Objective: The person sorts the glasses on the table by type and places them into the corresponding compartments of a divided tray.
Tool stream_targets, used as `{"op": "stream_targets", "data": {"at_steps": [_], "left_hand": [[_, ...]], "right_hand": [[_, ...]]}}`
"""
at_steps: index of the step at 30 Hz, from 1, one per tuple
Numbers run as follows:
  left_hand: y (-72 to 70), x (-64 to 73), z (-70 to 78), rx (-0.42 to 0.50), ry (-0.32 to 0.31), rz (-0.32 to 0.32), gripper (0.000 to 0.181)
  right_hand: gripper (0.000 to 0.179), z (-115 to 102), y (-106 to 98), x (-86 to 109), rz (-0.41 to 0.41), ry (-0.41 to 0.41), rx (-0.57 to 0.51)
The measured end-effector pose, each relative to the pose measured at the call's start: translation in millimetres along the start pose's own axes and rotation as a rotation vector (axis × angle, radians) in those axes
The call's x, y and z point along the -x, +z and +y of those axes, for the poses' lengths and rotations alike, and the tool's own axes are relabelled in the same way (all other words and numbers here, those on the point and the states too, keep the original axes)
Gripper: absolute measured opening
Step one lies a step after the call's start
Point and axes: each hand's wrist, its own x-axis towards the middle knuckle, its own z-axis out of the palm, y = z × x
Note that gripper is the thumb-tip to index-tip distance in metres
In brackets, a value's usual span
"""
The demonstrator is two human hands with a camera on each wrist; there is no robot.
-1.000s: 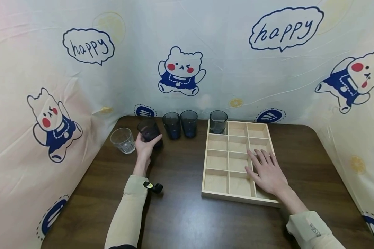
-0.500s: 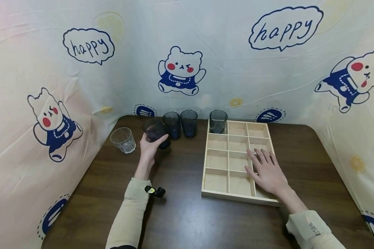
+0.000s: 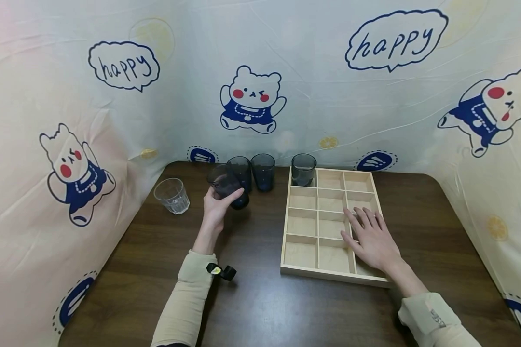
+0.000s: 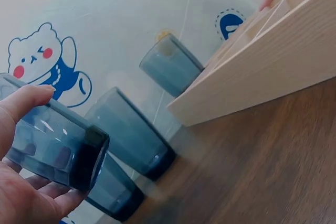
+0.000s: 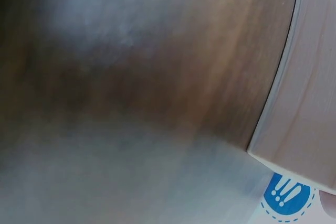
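A blue tumbler (image 3: pixel 223 179), grasped by the left hand (image 3: pixel 216 210), tilts above the worktop (image 3: pixel 260 313) toward its far edge. Behind it two more tumblers (image 3: pixel 263 172) stand near that edge, with a clear glass (image 3: pixel 172 196) by the far left corner. The right hand (image 3: pixel 375 245), relaxed with fingers spread, lies over a compartmented wooden box (image 3: pixel 319 274) holding another tumbler (image 3: pixel 304 170) at its far left corner

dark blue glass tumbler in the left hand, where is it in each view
Head: dark blue glass tumbler, just left of centre.
Left wrist: the tumbler, at the left edge.
Right wrist: not in it.
Shared landmark: pale wooden compartment tray, on the right in each.
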Motion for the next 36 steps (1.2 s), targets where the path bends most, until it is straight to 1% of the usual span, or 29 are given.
{"op": "stream_targets", "data": {"at_steps": [5, 10, 15, 21, 26, 30, 36], "left_hand": [[10.5, 2.6, -1.0, 0.022, -0.028, -0.039, 0.068], [23.6, 3.7, -3.5, 0.001, -0.028, -0.072, 0.069], [39.6, 4.7, -6.9, -0.014, -0.023, -0.103, 0.069], [61.0, 5.5, -12.0, -0.046, -0.021, -0.122, 0.071], [77.4, 7.7, -14.0, -0.042, 0.019, -0.160, 0.068], [90.6, 9.2, -15.6, -0.070, 0.060, -0.198, 0.068], [111.6, 8.3, -19.4, -0.093, 0.090, -0.244, 0.068]], "right_hand": [[0.073, -2, -1, 0.5, 0.008, 0.002, -0.001], [0.073, -3, -3, 1.3, 0.001, 0.006, -0.003], [0.073, -3, -4, 1.9, -0.008, 0.009, 0.009], [0.073, -2, -4, 1.4, 0.000, 0.006, 0.006], [0.073, -2, -2, 0.2, 0.015, -0.004, 0.008], [0.073, 0, -1, 0.2, 0.028, -0.009, 0.004], [0.073, 1, 0, 0.3, 0.025, -0.006, 0.001]]}}
